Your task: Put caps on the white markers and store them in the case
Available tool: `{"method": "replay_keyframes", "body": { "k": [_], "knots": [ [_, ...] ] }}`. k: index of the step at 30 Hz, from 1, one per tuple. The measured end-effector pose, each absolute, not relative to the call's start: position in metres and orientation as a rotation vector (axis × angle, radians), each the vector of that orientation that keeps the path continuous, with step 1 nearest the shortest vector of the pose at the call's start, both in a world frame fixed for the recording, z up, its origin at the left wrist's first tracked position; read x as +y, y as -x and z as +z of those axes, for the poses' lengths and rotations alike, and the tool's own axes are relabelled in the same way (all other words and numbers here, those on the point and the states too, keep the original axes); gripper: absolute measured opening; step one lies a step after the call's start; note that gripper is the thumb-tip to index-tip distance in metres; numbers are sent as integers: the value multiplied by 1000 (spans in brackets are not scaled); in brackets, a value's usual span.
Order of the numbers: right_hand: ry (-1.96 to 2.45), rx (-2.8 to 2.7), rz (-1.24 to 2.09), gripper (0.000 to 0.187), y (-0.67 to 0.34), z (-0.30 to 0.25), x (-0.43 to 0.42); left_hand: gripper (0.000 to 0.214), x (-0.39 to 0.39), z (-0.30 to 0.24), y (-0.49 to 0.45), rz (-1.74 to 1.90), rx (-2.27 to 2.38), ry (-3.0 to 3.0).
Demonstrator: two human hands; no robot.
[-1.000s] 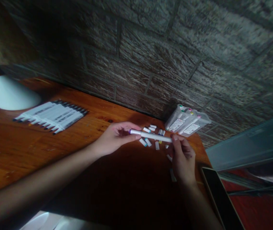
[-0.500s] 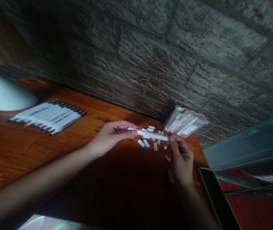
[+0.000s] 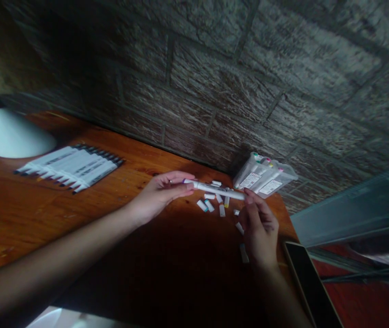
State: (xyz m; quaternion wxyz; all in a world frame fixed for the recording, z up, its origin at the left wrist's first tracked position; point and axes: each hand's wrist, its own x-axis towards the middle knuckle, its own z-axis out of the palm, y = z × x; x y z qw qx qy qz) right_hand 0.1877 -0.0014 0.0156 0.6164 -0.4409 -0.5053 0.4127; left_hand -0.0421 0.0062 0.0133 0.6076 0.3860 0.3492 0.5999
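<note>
A white marker (image 3: 220, 190) is held level between my two hands above the wooden table. My left hand (image 3: 162, 193) pinches its left end, where a bit of purple shows. At the other end, the thumb and fingers of my right hand (image 3: 258, 223) are closed on the barrel. Beneath and around the marker lie several loose white marker caps (image 3: 222, 210), some with teal or yellow ends. Farther left, a row of white markers (image 3: 74, 165) with dark ends lies side by side on the table.
A clear plastic case (image 3: 264, 175) with several markers stands against the stone-block wall (image 3: 194, 100). A phone (image 3: 312, 282) lies at the table's right edge. The white lamp base (image 3: 15, 134) stands at the left on the wooden table (image 3: 126, 262).
The marker has turned slightly in my fingers, and dark print now shows on its barrel. Both hands keep their hold, with the right one shifted a little to the right.
</note>
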Motion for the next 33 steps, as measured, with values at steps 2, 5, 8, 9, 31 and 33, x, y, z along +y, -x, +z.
{"method": "replay_keyframes", "body": {
  "k": [2, 5, 8, 9, 31, 33],
  "knots": [
    [1014, -1179, 941, 27, -188, 15, -1, 29, 6, 15, 42, 1392, 825, -889],
    [999, -1196, 943, 28, -190, 13, -1, 29, 6, 15, 42, 1396, 835, -904],
    [993, -1182, 954, 27, -190, 15, -1, 28, 6, 15, 42, 1389, 821, -913],
    [999, -1176, 954, 27, -189, 15, -1, 28, 7, 15, 42, 1386, 819, -910],
    [1009, -1204, 962, 20, -188, 15, -2, 26, 5, 14, 40, 1383, 745, -819],
    [1023, -1194, 962, 20, -188, 15, -2, 26, 5, 15, 40, 1379, 738, -804]
  ]
}}
